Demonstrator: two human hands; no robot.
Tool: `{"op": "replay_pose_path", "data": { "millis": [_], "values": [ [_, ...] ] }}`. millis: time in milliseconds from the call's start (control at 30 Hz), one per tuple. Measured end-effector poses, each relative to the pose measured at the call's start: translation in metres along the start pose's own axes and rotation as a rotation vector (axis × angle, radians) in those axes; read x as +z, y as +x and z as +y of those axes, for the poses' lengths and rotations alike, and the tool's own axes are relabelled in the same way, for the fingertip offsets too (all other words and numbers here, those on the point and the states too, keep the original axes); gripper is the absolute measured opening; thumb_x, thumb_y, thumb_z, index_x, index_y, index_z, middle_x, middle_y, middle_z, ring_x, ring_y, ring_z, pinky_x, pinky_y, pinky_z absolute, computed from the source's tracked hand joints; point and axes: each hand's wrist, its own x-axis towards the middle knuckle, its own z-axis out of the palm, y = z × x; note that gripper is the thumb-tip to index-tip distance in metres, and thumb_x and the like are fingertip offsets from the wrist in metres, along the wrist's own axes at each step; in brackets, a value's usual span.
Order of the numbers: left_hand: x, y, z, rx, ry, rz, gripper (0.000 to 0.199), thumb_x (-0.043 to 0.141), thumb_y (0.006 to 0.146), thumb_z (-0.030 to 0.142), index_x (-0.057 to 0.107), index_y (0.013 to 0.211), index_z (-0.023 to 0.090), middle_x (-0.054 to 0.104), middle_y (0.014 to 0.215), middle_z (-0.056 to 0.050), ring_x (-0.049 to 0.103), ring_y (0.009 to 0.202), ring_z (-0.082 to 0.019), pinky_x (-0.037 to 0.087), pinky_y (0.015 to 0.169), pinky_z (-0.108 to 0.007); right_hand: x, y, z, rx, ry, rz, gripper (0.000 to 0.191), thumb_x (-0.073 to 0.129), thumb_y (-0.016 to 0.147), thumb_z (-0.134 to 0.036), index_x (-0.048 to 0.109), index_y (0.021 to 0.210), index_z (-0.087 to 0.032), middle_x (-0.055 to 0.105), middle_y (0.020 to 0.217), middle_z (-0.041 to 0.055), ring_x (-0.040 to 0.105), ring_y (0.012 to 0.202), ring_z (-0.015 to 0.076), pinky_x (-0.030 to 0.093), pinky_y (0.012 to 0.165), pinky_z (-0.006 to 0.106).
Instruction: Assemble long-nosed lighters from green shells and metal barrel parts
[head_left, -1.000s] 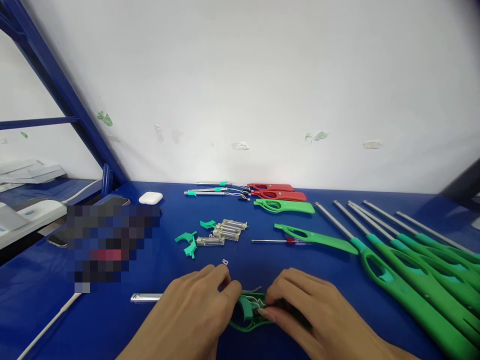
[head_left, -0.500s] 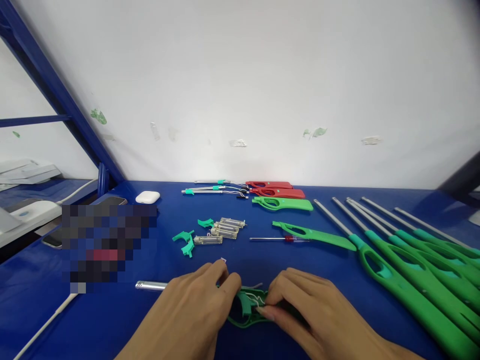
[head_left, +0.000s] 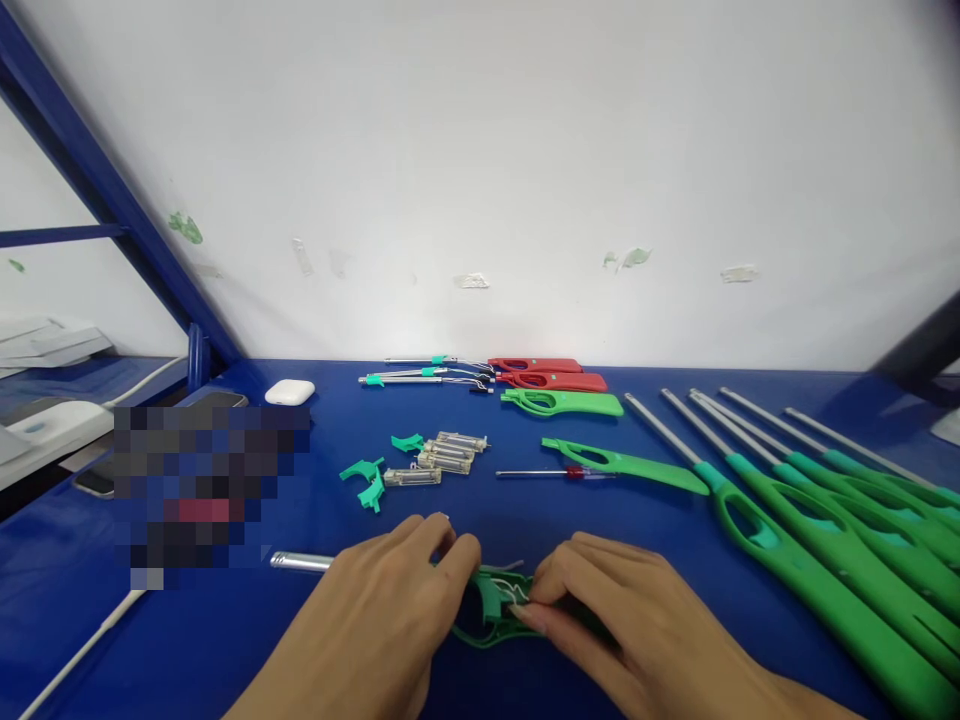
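Note:
A green lighter shell (head_left: 480, 638) lies open in front of me, with a teal trigger (head_left: 491, 600) and thin white wires (head_left: 514, 590) inside it. My left hand (head_left: 405, 590) is closed around its front part, and a metal tube (head_left: 300, 562) sticks out to the left of that hand. On the right, my right hand (head_left: 592, 600) pinches at the shell beside the wires, thumb and index finger together. Its palm hides the rear of the shell.
Beyond my hands lie teal triggers (head_left: 364, 475), clear fuel tanks (head_left: 446, 458), a screwdriver (head_left: 532, 473) and a green shell half (head_left: 637, 467). Farther back are wired metal tubes (head_left: 412, 379) and red shells (head_left: 551, 381). Several green lighters (head_left: 817, 560) lie right; a white case (head_left: 290, 392) is left.
The whole view has shifted slightly. Both hands stay on the green shell, with the right fingertips still at the wires and only a very small movement.

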Motion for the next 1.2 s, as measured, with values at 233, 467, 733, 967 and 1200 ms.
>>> {"op": "replay_pose_path", "data": {
  "millis": [233,467,733,967,1200],
  "values": [
    [0.003,0.0,-0.001,0.027,0.018,0.01,0.058,0.037,0.077,-0.012,0.067,0.11,0.024,0.072,0.114,-0.007,0.073,0.099,-0.029,0.06,0.081,-0.044,0.0,-0.001,0.001,-0.001,0.002,-0.017,0.027,0.046,0.117,-0.036,0.055,0.094,-0.025,0.07,0.083,-0.0066,0.065,0.07,0.0118,0.049,0.067,0.024],
    [0.009,-0.005,-0.003,0.081,0.037,0.127,0.051,0.045,0.079,-0.011,0.071,0.104,0.025,0.073,0.109,-0.004,0.073,0.091,-0.026,0.058,0.076,-0.036,-0.001,-0.001,0.0,-0.009,-0.029,-0.01,0.031,0.045,0.117,-0.04,0.054,0.092,-0.026,0.068,0.084,-0.0058,0.065,0.072,0.0123,0.049,0.067,0.024],
    [0.015,-0.015,0.0,0.155,0.02,0.29,0.027,0.055,0.099,0.007,0.074,0.102,0.026,0.072,0.105,-0.003,0.073,0.091,-0.026,0.06,0.078,-0.04,0.001,-0.001,0.0,0.012,0.013,-0.048,0.029,0.049,0.115,-0.042,0.056,0.093,-0.026,0.069,0.089,-0.0048,0.066,0.077,0.0132,0.05,0.07,0.025],
    [0.015,-0.012,0.003,0.16,0.098,0.242,0.025,0.057,0.099,0.006,0.074,0.104,0.024,0.072,0.104,-0.004,0.073,0.086,-0.026,0.06,0.074,-0.04,0.0,0.0,0.002,0.034,0.064,-0.048,0.03,0.054,0.114,-0.043,0.057,0.091,-0.025,0.066,0.085,-0.0055,0.064,0.074,0.0116,0.047,0.066,0.023],
    [0.017,-0.014,0.004,0.178,0.144,0.252,0.029,0.056,0.092,0.0,0.074,0.102,0.021,0.072,0.1,-0.003,0.072,0.084,-0.025,0.058,0.072,-0.036,0.003,-0.001,0.001,0.011,-0.007,0.002,0.036,0.05,0.115,-0.045,0.056,0.087,-0.024,0.066,0.08,-0.0041,0.064,0.07,0.0127,0.047,0.064,0.024]
  ]
}}
